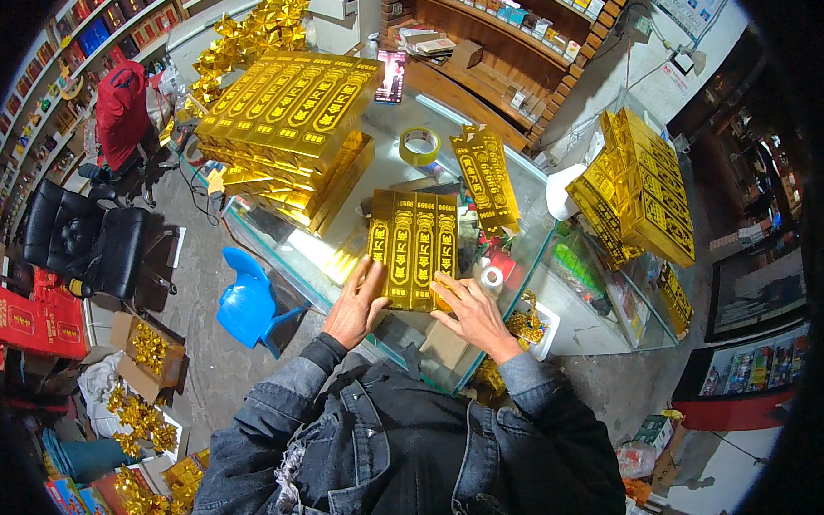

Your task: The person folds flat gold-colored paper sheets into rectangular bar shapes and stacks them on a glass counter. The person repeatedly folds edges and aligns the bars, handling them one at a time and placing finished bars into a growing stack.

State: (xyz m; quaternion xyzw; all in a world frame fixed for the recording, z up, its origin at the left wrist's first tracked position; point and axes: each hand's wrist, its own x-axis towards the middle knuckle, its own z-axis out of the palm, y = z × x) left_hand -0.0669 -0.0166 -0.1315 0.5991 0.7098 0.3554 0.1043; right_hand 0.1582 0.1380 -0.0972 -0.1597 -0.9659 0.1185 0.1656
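A gold block or folded card [413, 244] printed in black lies on the glass counter [337, 201] in front of me. My left hand [356, 305] rests along its near left edge, fingers stretched out. At its near right corner, my right hand [473, 312] lies with extended fingers touching the edge. Neither hand wraps around it; the fingertips' undersides are hidden. Beyond it to the right is a loose gold printed sheet [486, 178]. A roll of clear yellowish tape [418, 146] sits farther back on the glass.
Gold boxes [289, 103] are stacked at the counter's far left, with more gold boxes [645, 186] on the right. A small white roll [492, 276] is near my right hand. A blue plastic chair [248, 295] and a black office chair [84, 233] stand on the left.
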